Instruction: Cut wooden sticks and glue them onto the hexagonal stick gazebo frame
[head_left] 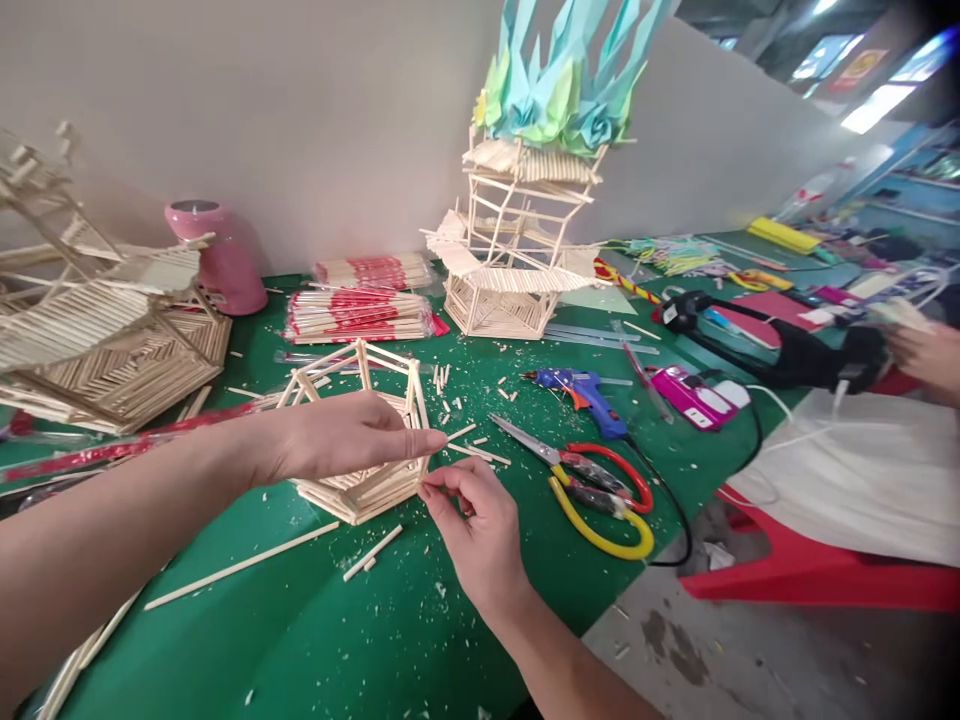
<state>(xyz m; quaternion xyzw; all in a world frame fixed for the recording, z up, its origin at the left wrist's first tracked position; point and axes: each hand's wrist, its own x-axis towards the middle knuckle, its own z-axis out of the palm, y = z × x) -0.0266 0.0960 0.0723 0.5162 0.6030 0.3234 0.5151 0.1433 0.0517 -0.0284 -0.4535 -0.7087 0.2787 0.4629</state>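
Craft workshop — green worktable (315, 660), glue gun (574, 390), scissors (585, 480), bundled sticks (360, 315) — concrete floor (675, 650)

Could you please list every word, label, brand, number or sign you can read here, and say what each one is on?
No text can be read with certainty.
Stick packets: red markings, too blurred to read.
Pink bottle: small label, too small.
Black device: small white label, too small.
Background sign: too blurred.
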